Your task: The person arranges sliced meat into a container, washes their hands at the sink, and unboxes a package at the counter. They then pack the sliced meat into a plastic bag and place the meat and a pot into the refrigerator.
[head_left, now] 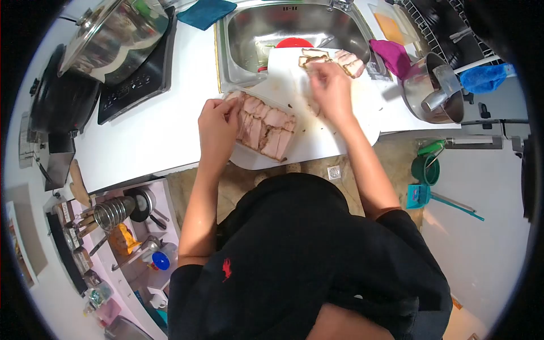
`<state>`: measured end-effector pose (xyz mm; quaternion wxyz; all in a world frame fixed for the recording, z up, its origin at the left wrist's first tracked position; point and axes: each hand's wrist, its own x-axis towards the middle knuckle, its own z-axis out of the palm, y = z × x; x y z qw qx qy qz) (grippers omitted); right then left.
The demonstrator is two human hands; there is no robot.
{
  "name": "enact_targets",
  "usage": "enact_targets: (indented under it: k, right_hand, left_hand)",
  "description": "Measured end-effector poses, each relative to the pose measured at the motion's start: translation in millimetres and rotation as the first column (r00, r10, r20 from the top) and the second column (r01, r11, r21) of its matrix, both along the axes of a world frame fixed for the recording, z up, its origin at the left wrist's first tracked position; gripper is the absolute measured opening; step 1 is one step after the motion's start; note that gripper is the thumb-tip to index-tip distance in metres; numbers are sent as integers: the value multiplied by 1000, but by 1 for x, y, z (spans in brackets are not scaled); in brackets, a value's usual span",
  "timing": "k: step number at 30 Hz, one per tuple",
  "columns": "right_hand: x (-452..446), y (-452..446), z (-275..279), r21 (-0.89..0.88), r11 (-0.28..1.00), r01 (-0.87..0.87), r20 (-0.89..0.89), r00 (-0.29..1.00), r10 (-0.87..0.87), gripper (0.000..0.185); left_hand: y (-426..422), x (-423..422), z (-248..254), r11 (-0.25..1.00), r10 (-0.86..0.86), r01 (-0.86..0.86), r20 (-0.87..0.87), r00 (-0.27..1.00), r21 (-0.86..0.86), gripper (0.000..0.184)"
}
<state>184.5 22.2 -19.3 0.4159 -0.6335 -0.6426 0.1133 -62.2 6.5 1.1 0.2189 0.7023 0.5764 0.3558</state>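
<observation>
White kitchen counter [141, 136], steel sink [222, 56] at far side; white board [365, 107] overlaps sink's near edge. Clear tray [293, 127] w/ sliced meat [266, 127] sits on board's L part. L hand [216, 126] at tray's far-L corner, fingertips drawn together; can't tell if on meat or rim. R hand [331, 90] at loose slices [349, 63], board's far end; blurred, grip unclear.

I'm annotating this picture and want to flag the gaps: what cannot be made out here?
All in the head view:
Right hand: blur and the hand itself hide whether it grips any of the upper meat slices.
Left hand: it covers its own contact with the lower sliced meat.
Red item in the sink: partly hidden by the white cutting board.
Faucet: cut off by the top edge.
</observation>
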Motion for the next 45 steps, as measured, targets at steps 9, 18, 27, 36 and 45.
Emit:
enact_targets:
  k: [9,18,27,36,45]
  right_hand:
    - [56,32,-17,-89,980,178,257,955,-150,38]
    - [38,19,-18,-90,959,267,2,963,-268,29]
    - [16,14,30,-57,983,-177,-464,876,131,14]
    - [-76,40,36,-328,509,-796,-332,601,727,15]
    - [-80,52,24,-200,647,-736,-163,676,719,18]
  left_hand:
    - [0,-15,12,999,30,-34,146,989,19,21]
    - [-12,0,-14,981,95,-54,-217,971,189,18]
    - [-11,-22,35,986,91,-45,294,952,-160,25]
    - [-9,-11,16,898,-40,241,476,878,-369,43]
    - [-9,1,19,963,137,-109,99,986,-247,31]
